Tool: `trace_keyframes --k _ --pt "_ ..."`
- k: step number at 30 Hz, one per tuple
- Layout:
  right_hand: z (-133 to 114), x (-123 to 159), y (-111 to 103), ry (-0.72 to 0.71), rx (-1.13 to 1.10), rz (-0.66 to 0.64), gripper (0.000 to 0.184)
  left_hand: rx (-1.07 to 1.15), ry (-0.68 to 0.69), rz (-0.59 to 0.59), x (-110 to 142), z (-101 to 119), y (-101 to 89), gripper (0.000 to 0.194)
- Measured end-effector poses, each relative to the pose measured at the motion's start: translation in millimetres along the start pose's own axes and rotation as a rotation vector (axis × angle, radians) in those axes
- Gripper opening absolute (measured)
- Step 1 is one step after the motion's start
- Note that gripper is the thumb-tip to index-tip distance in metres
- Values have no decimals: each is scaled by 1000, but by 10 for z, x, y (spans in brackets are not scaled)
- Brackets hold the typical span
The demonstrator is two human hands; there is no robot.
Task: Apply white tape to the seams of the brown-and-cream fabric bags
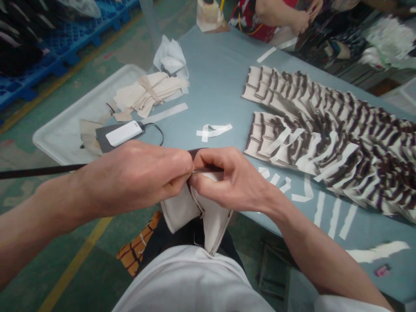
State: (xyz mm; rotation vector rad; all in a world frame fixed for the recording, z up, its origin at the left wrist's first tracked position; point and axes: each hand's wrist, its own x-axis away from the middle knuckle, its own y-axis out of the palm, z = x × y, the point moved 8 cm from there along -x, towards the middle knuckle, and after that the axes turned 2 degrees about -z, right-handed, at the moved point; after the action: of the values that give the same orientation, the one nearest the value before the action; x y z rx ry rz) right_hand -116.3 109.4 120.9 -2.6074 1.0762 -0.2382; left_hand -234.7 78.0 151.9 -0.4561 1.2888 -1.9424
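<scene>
My left hand (146, 173) and my right hand (232, 180) meet above my lap with their fingertips together. My right thumb and fingers pinch the upper edge of a cream panel piece (214, 219), which hangs in folds with dark edges. My left hand is closed in a pinch against the same edge; its fingers hide what is in them. A thin, light sliver shows between the fingertips. A long dark strip (42, 170) comes in from the left and passes behind my left wrist; whether it joins the piece is hidden.
Long rows of overlapping cream pieces with dark edges (312, 102) cover the table's right side, with white tape strips (334, 214) around them. On the left are a tied cream bundle (149, 93), a white power bank (125, 132) and a white tray (65, 125). A co-worker's hands (300, 19) show at the far side.
</scene>
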Motion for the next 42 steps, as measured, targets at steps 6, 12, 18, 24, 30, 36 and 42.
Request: trace_keyframes --k 6,12,18,24,30,36,42 --pt "105 13 87 230 -460 -203 11 -10 95 64 97 -18 58 37" --pt "245 72 175 359 -630 -182 17 47 169 84 123 -83 59 38" --pt "222 82 171 333 -555 -167 14 14 117 166 136 -22 91 32" --pt "81 107 79 161 -390 -64 8 232 -75 220 104 -50 63 18" --pt "31 143 12 9 -95 50 7 326 -67 13 33 -71 150 19" --pt "-20 187 4 -94 17 109 7 327 -60 -14 20 -24 207 17" --pt "-26 214 28 -156 -211 117 11 575 -179 160 -8 -24 149 12"
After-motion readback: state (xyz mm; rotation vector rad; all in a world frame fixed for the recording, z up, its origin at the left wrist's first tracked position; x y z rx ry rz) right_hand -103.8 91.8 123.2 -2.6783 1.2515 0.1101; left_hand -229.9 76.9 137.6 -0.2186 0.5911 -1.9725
